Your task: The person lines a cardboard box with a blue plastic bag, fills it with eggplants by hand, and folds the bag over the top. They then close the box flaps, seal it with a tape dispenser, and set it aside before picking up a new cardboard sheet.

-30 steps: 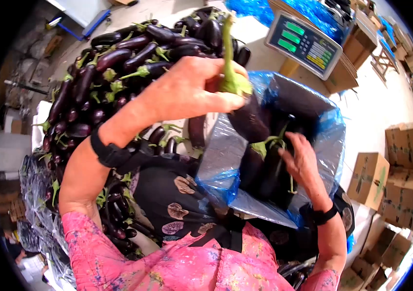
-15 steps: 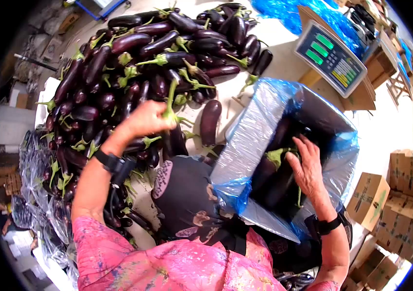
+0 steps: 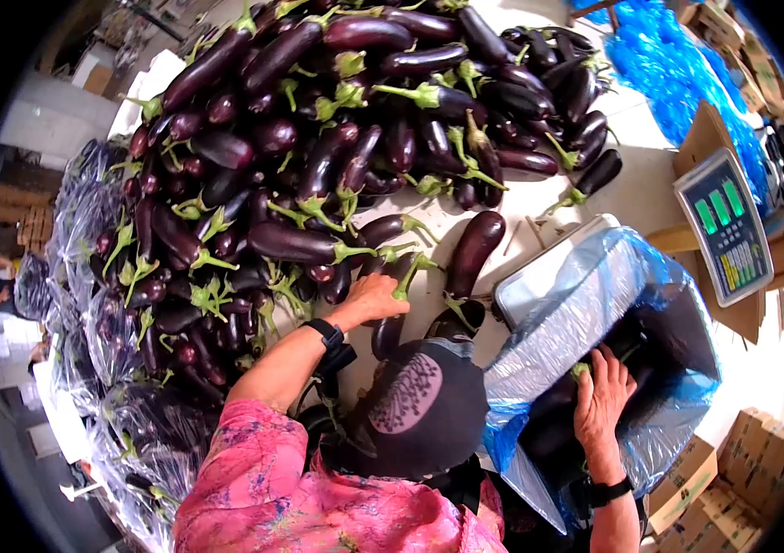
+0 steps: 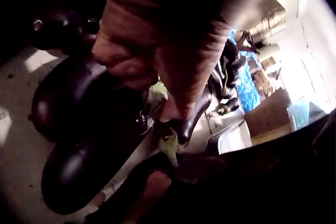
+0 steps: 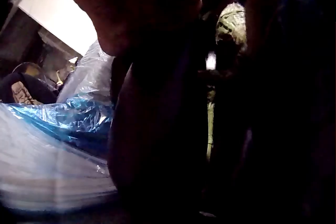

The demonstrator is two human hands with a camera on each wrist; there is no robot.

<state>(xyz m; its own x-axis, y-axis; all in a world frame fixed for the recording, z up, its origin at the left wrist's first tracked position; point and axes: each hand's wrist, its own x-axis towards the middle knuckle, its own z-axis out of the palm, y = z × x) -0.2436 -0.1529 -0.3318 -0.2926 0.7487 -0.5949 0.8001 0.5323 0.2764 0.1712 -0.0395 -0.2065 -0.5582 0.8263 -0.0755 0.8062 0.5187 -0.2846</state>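
At the near edge of the pile, my left hand (image 3: 374, 297) grips the green stem end of an eggplant (image 3: 389, 334). In the left wrist view the curled fingers (image 4: 123, 64) are at the pale green cap, with dark eggplants (image 4: 94, 155) below them. My right hand (image 3: 602, 392) lies inside a box lined with blue-tinted plastic (image 3: 549, 318), its fingers extended over the dark eggplants (image 3: 553, 424) there. A green cap (image 5: 231, 24) shows by that hand in the right wrist view, where most else is in shadow.
A large heap of eggplants (image 3: 346, 46) covers the left and back of the white table. One eggplant (image 3: 475, 253) lies apart near the box. A digital scale display (image 3: 724, 226) stands at right, near blue plastic film (image 3: 659, 55). Cardboard cartons (image 3: 760, 461) are stacked at lower right.
My left hand has carried an eggplant by its stem from above the box, leftward and down to the near side of the pile. My right hand stays in the box. The head view has shifted left.
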